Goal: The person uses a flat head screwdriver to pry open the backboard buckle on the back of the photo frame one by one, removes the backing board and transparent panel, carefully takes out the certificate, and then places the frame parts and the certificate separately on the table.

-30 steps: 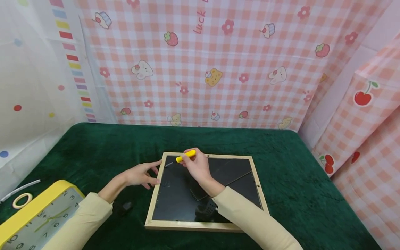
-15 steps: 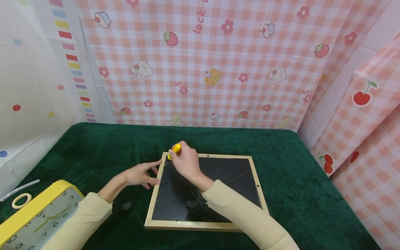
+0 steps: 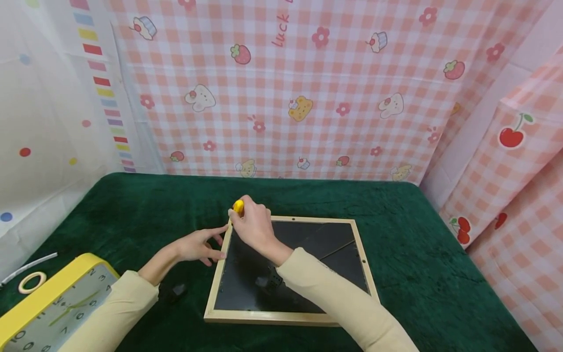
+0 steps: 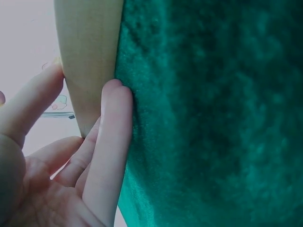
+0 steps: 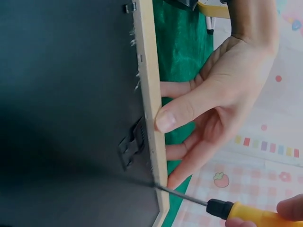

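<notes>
A wooden picture frame [image 3: 281, 317] lies with its black backing board [image 3: 239, 286] facing up. My right hand [image 3: 255, 227] grips a screwdriver [image 5: 258, 215] by its yellow handle at the far left corner of the frame. In the right wrist view, the metal shaft's tip meets the inner edge of the wood, close to a dark metal hanger [image 5: 132, 144]. My left hand [image 3: 195, 246] braces the frame's left side, fingers extended and spread. Its thumb [image 5: 173, 117] presses at the wooden edge while the other fingertips touch the outer side.
A yellow clock [image 3: 59, 298] stands at the left front, partly behind the left sleeve. Beyond it lie a cream ring [image 3: 32, 282] and a white tube [image 3: 28, 267]. Dark green cloth [image 3: 440, 274] covers the table, and a pink checked curtain [image 3: 281, 88] hangs at the back.
My right hand has moved left with the screwdriver to the frame's corner, and the handle has tipped from slanted to nearly upright. My left hand and the frame have stayed put.
</notes>
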The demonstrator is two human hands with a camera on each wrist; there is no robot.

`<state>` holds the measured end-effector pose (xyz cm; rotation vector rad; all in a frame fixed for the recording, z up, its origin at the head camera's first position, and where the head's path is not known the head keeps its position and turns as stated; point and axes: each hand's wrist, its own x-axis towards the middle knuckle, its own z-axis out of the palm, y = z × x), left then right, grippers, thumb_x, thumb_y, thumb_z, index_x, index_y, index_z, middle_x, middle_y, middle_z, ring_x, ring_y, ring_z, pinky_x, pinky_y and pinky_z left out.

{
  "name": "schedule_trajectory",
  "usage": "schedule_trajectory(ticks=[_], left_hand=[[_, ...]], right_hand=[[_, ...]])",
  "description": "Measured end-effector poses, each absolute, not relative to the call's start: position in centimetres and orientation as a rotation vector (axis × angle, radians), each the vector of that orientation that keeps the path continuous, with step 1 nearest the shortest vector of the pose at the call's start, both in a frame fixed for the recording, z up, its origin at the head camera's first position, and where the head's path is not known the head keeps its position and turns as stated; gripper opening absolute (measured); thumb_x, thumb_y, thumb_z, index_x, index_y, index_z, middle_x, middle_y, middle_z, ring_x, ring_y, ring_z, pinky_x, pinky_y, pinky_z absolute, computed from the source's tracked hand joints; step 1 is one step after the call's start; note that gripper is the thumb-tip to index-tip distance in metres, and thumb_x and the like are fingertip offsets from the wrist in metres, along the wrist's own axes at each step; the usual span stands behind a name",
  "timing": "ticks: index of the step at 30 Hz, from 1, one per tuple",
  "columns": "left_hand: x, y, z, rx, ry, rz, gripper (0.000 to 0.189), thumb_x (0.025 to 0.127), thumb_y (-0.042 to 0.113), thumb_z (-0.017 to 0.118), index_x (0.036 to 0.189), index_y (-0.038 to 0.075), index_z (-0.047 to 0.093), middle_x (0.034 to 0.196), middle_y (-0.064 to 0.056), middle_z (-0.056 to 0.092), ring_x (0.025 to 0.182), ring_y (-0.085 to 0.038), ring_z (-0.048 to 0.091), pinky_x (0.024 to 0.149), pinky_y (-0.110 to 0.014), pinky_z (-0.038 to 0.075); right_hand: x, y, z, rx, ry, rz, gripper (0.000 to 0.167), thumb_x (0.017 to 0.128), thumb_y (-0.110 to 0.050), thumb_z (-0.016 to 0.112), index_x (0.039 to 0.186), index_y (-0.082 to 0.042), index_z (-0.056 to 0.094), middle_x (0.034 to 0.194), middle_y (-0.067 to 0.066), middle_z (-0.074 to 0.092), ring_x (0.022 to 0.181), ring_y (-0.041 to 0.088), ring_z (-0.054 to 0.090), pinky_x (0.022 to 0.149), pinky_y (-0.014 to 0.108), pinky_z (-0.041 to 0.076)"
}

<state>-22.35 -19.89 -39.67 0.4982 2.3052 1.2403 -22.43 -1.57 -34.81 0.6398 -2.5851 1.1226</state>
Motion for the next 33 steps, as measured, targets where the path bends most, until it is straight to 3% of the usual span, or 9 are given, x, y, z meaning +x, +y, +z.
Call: schedule_trajectory(ticks=[15,20,33], left_hand=[[-22.5,-19.8,-40.0,0.43,2.335,1.222,0.079,0.079,0.018,0.067,0.14,0.003,0.018,0.106,-0.014,0.043,0.074,-0.021,0.057,0.061,-0.036,0.05],[-22.4,-19.8,-39.9,0.433,2.336,1.227,0.079,0.08,0.017,0.066,0.14,0.003,0.017,0.106,-0.014,0.043,0.074,-0.021,0.057,0.061,-0.036,0.049],[-22.3,-19.8,-39.7,0.473,2.327,1.242,0.078,0.08,0.016,0.065,0.14,0.0,0.016,0.105,-0.015,0.043,0.073,-0.021,0.057,0.06,-0.037,0.049]], right_hand=[[-23.2,1.6,-36.4,0.569,-2.572,1.445,0.019,0.088,-0.023,0.056,0.097,-0.007,0.054,0.083,0.002,0.06,0.067,0.009,0.058,0.057,0.021,0.046],[-23.2,3.6,-36.9,0.568,-2.473,1.671,0.021,0.087,-0.022,0.057,0.1,-0.006,0.053,0.089,0.005,0.06,0.075,0.016,0.062,0.066,0.023,0.048],[-19.6,7.8,-38.8,0.417,-2.356,2.223,0.035,0.085,-0.018,0.06,0.109,0.004,0.048,0.102,0.016,0.057,0.085,0.022,0.061,0.075,0.03,0.046]])
